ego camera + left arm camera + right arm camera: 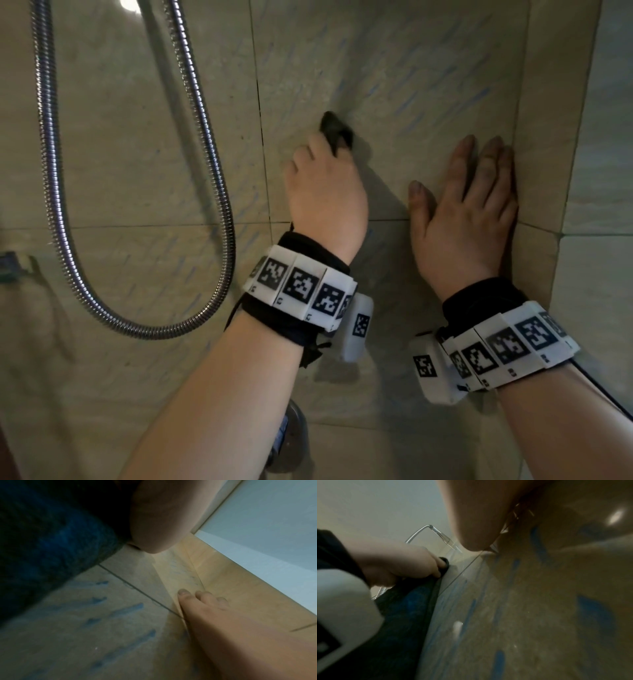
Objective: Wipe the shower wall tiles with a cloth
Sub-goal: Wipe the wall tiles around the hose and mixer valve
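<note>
Beige wall tiles (411, 78) with faint blue streaks fill the head view. My left hand (323, 192) grips a dark blue-black cloth (337, 132) and holds it against the tile just right of a vertical grout line. The left wrist view shows the cloth (44, 545) bunched in the palm against the tile, and the right wrist view shows it under the left hand's curled fingers (406, 607). My right hand (474, 195) lies flat on the wall, fingers straight, close to the corner. It holds nothing and also appears in the left wrist view (204, 601).
A metal shower hose (212, 178) hangs in a loop on the left. A round metal fitting (291, 435) sits low, under my left forearm. The side wall (555, 171) meets the tiled wall just right of my right hand. A small fixture (10, 265) shows at the left edge.
</note>
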Available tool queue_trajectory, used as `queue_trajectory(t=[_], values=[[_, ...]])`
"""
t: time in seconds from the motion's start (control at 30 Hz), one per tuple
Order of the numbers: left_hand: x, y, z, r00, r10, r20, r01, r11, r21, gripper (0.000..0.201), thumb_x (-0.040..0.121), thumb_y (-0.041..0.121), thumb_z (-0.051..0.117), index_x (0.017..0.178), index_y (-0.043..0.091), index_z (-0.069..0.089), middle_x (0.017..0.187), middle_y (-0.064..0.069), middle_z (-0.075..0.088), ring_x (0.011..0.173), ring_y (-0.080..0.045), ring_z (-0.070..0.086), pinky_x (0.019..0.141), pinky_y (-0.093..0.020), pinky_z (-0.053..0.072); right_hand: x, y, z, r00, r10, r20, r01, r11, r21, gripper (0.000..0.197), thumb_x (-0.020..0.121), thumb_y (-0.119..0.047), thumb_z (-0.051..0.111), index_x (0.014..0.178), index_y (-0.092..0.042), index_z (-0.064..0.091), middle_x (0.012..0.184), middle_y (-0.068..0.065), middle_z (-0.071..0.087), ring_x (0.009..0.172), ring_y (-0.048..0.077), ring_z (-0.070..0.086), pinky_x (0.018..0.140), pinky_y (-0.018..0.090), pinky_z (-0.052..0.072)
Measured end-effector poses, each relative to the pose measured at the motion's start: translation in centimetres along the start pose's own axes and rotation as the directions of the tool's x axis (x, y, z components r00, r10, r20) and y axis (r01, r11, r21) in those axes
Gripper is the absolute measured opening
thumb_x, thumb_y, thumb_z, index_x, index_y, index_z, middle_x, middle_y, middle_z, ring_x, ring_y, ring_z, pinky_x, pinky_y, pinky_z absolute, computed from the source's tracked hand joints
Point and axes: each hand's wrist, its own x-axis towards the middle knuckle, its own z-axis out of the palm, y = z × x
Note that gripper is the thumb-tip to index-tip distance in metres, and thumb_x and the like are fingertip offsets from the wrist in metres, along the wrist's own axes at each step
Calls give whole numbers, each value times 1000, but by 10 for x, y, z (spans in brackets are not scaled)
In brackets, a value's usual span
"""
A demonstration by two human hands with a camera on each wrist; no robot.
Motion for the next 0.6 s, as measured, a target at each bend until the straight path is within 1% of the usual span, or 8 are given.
queue_trajectory(t=[0.1, 0.2, 0.23, 0.3, 0.37, 0.4, 0.53, 0.6], values=[[6, 9, -3, 991, 136, 19, -134, 988, -78, 53, 93, 10, 20, 142, 11, 40, 132, -17, 38, 114, -34, 43, 91, -38, 36, 0, 0, 1, 999, -3, -40, 0, 999, -54, 65, 101, -48, 28, 147, -2, 26, 148, 26, 31, 138, 37, 29, 105, 46, 29], [10, 5, 2, 981, 194, -9, -194, 980, -42, 52, 95, 11, 24, 144, 14, 39, 131, -17, 39, 112, -34, 44, 89, -38, 36, 0, 0, 1, 1000, -4, -28, 3, 999, -51, 65, 101, -48, 26, 147, -3, 24, 148, 25, 30, 139, 37, 27, 107, 46, 27], [11, 2, 7, 982, 186, -44, -187, 982, -7, 55, 92, 11, 21, 140, 13, 45, 127, -18, 44, 107, -35, 48, 86, -38, 39, 0, 1, 1, 1000, -4, -15, 3, 999, -44, 65, 101, -49, 26, 148, -3, 23, 149, 25, 28, 139, 36, 26, 108, 46, 25], [10, -4, 10, 985, 137, -105, -133, 990, 47, 56, 85, 9, 20, 121, 8, 63, 107, -17, 57, 90, -33, 57, 73, -38, 44, 0, 1, 1, 1000, -1, 8, 2, 1000, -18, 67, 100, -49, 26, 149, -4, 20, 151, 25, 24, 140, 36, 22, 109, 45, 22], [10, -8, 11, 990, 98, -102, -91, 993, 72, 51, 81, 8, 24, 103, 7, 70, 91, -13, 61, 76, -30, 60, 64, -33, 46, 0, 1, 0, 1000, 3, 14, -3, 1000, 7, 67, 99, -49, 27, 149, -4, 19, 151, 24, 23, 141, 36, 21, 109, 45, 20], [10, -10, 10, 991, 85, -107, -74, 992, 100, 48, 81, 8, 26, 101, 7, 70, 90, -12, 62, 75, -29, 61, 64, -33, 47, 0, 1, 0, 1000, 4, 12, -5, 1000, 12, 67, 99, -49, 28, 149, -4, 19, 151, 25, 23, 141, 36, 21, 108, 45, 20], [5, -14, 12, 996, -83, 22, 79, 986, 146, 43, 92, 9, 31, 129, 1, 52, 126, -20, 53, 108, -33, 57, 89, -39, 46, 0, 1, 0, 1000, 8, 7, -8, 1000, 0, 67, 99, -49, 28, 148, -4, 20, 151, 25, 24, 140, 36, 22, 108, 45, 22], [0, -12, 7, 994, -105, 38, 98, 984, 149, 46, 90, 10, 28, 127, 2, 54, 124, -18, 56, 105, -30, 59, 86, -37, 48, 0, 1, 0, 1000, 7, 1, -7, 1000, 3, 67, 99, -49, 29, 148, -4, 20, 150, 25, 25, 140, 37, 23, 108, 46, 23]])
